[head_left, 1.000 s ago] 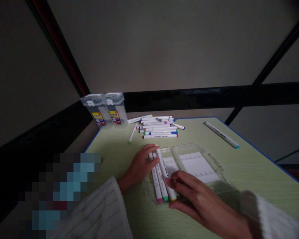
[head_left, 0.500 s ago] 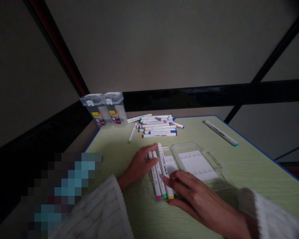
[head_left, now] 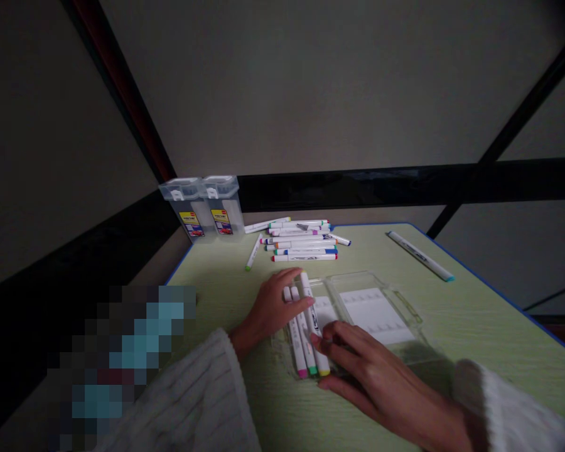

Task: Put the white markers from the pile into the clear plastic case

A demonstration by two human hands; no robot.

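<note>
A clear plastic marker case [head_left: 376, 276] lies open on the table in front of me. In its left half, white markers lie side by side: a pink-ended marker [head_left: 297, 345], a green-ended marker [head_left: 306, 342] and a yellow-ended marker [head_left: 317, 342]. My left hand [head_left: 275, 301] is closed around the far end of the yellow-ended marker, index fingertip at its top and thumb along its side. My right hand [head_left: 367, 370] holds that marker's near end, index finger on its side and thumb by the yellow tip. A white slotted insert [head_left: 376, 314] shows in the right half.
Loose white markers [head_left: 306, 242] with coloured ends are heaped toward the back of the table [head_left: 226, 282]. Two upright clear boxes [head_left: 183, 210] with yellow labels stand at the back left. A lone blue-green-ended marker [head_left: 419, 256] lies at the right, near the table's blue edge.
My left thumb has slid right across onto the yellow-ended marker. My right hand stays nearly still at its near end. The view has shifted slightly.
</note>
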